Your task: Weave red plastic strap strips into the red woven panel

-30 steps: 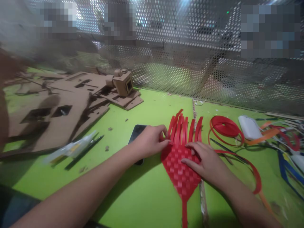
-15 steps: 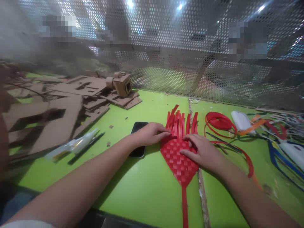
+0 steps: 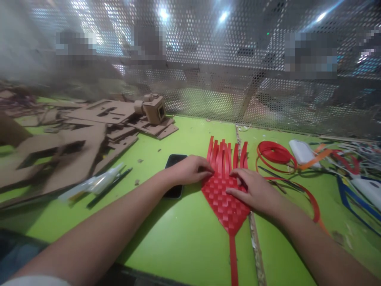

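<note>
A red woven piece (image 3: 224, 198) of flat strips lies on the green table, its pointed end toward me and one long strip tail (image 3: 233, 258) running to the near edge. Loose red strip ends (image 3: 222, 155) fan out from its far side. At the weave's upper left, my left hand (image 3: 195, 170) is closed in a pinch on a red strip, its tip hidden by the fingers. My right hand (image 3: 253, 188) rests on the weave's right side, thumb and forefinger spread apart over the surface. Partly under my left wrist lies a dark phone (image 3: 174, 192).
Cut cardboard pieces (image 3: 83, 159) and a small cardboard box model (image 3: 154, 109) pile up at left, near glue tubes or pens (image 3: 98, 182). A red strip coil (image 3: 274, 152), white device (image 3: 303, 153) and blue strips (image 3: 354, 204) lie right. Perforated metal screen (image 3: 208, 79) stands behind.
A red strip at the upper left that leaned rightward now stands straighter among the other ends. My left fingertips have shifted slightly down; my right hand has barely moved.
</note>
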{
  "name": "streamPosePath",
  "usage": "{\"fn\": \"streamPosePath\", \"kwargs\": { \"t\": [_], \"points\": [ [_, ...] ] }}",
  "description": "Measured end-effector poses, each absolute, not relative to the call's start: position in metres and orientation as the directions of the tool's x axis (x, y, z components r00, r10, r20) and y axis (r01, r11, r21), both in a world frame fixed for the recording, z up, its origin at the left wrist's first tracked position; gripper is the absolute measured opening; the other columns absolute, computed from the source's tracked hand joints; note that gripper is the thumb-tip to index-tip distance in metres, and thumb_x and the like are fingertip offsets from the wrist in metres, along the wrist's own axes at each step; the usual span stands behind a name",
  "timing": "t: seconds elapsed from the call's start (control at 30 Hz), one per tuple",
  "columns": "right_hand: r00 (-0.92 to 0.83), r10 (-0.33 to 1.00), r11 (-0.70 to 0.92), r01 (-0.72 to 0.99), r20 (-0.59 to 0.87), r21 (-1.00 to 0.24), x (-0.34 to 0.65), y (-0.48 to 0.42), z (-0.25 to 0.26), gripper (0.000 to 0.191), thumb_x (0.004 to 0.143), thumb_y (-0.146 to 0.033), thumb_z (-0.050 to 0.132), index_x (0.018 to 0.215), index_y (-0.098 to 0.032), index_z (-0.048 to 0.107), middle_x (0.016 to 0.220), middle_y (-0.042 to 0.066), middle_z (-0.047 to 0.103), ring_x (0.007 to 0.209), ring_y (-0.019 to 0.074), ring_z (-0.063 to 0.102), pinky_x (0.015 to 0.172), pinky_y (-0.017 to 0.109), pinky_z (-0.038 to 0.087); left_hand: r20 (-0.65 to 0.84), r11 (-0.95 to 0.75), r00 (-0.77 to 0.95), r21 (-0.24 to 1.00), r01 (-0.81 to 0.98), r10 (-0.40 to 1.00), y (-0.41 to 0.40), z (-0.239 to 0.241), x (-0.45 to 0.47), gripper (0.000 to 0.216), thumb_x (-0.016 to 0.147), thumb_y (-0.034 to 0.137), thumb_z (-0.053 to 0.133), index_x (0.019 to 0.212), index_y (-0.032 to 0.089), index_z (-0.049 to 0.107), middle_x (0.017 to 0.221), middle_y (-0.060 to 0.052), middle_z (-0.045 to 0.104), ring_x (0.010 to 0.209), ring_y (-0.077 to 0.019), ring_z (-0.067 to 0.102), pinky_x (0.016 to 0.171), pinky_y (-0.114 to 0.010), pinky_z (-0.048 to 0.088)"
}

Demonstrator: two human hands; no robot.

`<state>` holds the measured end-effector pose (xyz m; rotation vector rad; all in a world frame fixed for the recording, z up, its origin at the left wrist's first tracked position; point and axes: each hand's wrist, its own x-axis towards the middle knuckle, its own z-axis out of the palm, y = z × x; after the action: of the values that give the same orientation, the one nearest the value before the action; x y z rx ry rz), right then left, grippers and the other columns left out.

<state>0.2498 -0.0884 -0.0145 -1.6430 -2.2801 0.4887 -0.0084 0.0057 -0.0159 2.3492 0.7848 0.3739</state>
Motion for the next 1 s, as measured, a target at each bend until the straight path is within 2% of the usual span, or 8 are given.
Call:
{"fn": "streamPosePath", "kwargs": {
  "t": [0.17,0.3,0.47,0.67,0.8,0.93,1.0],
  "points": [
    [-0.316,0.948,0.300,0.852,0.035,-0.429,0.251,-0.088,-0.016,0.042,0.091,-0.052,0.067,0.121,-0.023,0.063,0.107,0.010,0.071,0.095,0.0282,0.065,0.080,0.041,0.051,0.137,-0.712,0.814,0.580,0.396,0.565,0.005,-0.018,-0.006,0.024,0.095,0.027,0.060,0.109,0.023,0.080,0.102,-0.006,0.078,0.088,-0.0187,0.069,0.081,-0.031,0.052],
    [-0.312,0.949,0.296,0.855,0.032,-0.427,0.251,-0.088,-0.016,0.042,0.091,-0.052,0.067,0.121,-0.023,0.063,0.107,0.010,0.071,0.095,0.0284,0.065,0.080,0.041,0.051,0.114,-0.694,0.807,0.588,0.415,0.579,0.007,-0.018,-0.008,0.026,0.096,0.030,0.059,0.110,0.026,0.080,0.101,-0.005,0.079,0.087,-0.0196,0.069,0.083,-0.033,0.052],
    [-0.314,0.949,0.293,0.855,0.022,-0.429,0.250,-0.086,-0.016,0.043,0.091,-0.052,0.067,0.121,-0.022,0.063,0.106,0.010,0.071,0.094,0.0279,0.064,0.080,0.041,0.051,0.092,-0.702,0.833,0.593,0.394,0.546,0.007,-0.012,-0.010,0.031,0.100,0.031,0.052,0.112,0.023,0.079,0.094,-0.007,0.078,0.086,-0.0208,0.066,0.083,-0.035,0.051],
    [-0.311,0.950,0.287,0.859,0.014,-0.425,0.250,-0.086,-0.017,0.044,0.091,-0.054,0.066,0.121,-0.021,0.063,0.109,0.011,0.071,0.095,0.0286,0.064,0.081,0.043,0.052,0.050,-0.647,0.798,0.617,0.448,0.601,0.004,-0.009,-0.010,0.030,0.100,0.030,0.050,0.119,0.023,0.071,0.109,-0.007,0.075,0.093,-0.0199,0.066,0.083,-0.033,0.051],
    [-0.313,0.950,0.292,0.856,0.022,-0.426,0.250,-0.087,-0.016,0.044,0.091,-0.054,0.066,0.121,-0.022,0.063,0.111,0.012,0.071,0.097,0.0293,0.065,0.082,0.044,0.052,-0.007,-0.579,0.751,0.633,0.514,0.660,0.004,-0.011,-0.009,0.027,0.098,0.040,0.054,0.112,0.021,0.067,0.099,-0.006,0.073,0.081,-0.0192,0.066,0.071,-0.031,0.050],
    [-0.311,0.950,0.294,0.863,0.026,-0.412,0.249,-0.088,-0.017,0.043,0.092,-0.053,0.065,0.121,-0.021,0.063,0.114,0.013,0.071,0.101,0.0308,0.065,0.086,0.046,0.052,0.013,-0.609,0.757,0.602,0.516,0.654,0.006,-0.012,-0.010,0.024,0.095,0.041,0.060,0.101,0.022,0.073,0.100,-0.007,0.074,0.087,-0.0212,0.068,0.077,-0.033,0.051],
    [-0.302,0.953,0.283,0.870,0.017,-0.403,0.250,-0.088,-0.018,0.047,0.091,-0.056,0.065,0.123,-0.022,0.063,0.115,0.014,0.071,0.104,0.0319,0.066,0.087,0.046,0.053,0.016,-0.602,0.753,0.611,0.514,0.658,0.008,-0.012,-0.012,0.023,0.096,0.040,0.058,0.102,0.023,0.073,0.103,-0.006,0.075,0.091,-0.0216,0.068,0.080,-0.033,0.052]
  ]
}}
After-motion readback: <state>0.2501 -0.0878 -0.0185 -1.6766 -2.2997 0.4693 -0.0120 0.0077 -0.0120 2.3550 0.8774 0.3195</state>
